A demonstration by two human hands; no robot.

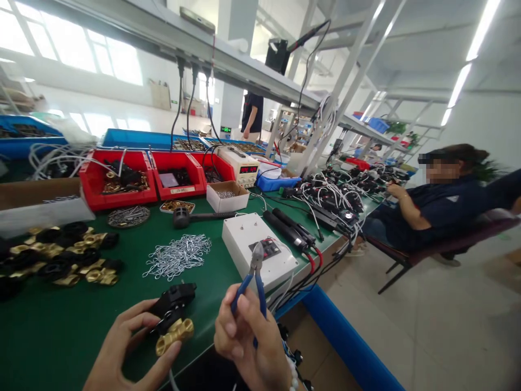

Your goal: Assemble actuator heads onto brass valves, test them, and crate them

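Note:
My left hand is closed around a valve assembly, a black plastic top on a brass fitting, held just above the green mat. My right hand grips blue-handled pliers with the jaws pointing up, beside the valve. A pile of small wire clips lies on the mat beyond the hands. More black and brass valve parts lie in a heap at the left.
A white control box, red bins, a small cardboard box, a power supply and black probes stand on the bench. A seated person works at the right; another person stands far behind.

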